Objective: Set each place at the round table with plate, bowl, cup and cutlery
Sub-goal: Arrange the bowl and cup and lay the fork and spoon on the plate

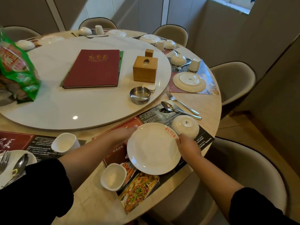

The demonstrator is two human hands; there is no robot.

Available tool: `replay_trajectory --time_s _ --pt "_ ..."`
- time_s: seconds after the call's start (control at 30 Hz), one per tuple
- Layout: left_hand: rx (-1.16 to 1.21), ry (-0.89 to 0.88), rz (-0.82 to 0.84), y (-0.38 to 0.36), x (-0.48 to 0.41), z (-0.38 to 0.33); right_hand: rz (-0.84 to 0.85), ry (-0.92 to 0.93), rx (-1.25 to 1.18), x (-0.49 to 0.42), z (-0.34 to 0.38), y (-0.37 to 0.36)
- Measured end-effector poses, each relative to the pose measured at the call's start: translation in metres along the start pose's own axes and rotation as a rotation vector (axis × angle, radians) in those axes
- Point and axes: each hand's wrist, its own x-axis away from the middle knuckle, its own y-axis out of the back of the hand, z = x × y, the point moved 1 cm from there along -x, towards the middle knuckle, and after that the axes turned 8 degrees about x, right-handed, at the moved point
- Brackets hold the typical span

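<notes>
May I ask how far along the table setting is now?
Done: the places along the right rim look set, like the upturned plate. In hand: left hand and right hand hold the near plate over its mat, beside the bowl, fork and spoon. Left: setting that plate down, and seemingly the next place, where cutlery lies on the left plate.

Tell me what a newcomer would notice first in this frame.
A white plate held at its rim by the left hand and right hand, over the nearest printed placemat. Then the red menu book lying on the white turntable, and the green snack bag at its left edge.
</notes>
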Motion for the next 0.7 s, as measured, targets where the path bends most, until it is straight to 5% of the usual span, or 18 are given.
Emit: replay_trajectory --time_s 0.17,0.3,0.53,0.7 --pt "-0.168 -0.079 0.022 -0.001 0.007 -0.027 -0.1 0.082 0.145 0.001 -0.005 0.026" --pt "-0.099 -0.274 0.001 -0.011 0.017 -0.079 -0.309 0.132 -0.166 -0.016 -0.027 0.056" --pt "-0.125 -0.357 0.178 -0.079 0.002 -0.147 0.107 0.317 -0.012 -0.064 -0.061 0.055" --pt "-0.115 -0.241 0.201 -0.109 -0.031 -0.144 0.12 0.446 0.029 -0.085 -0.067 0.034"
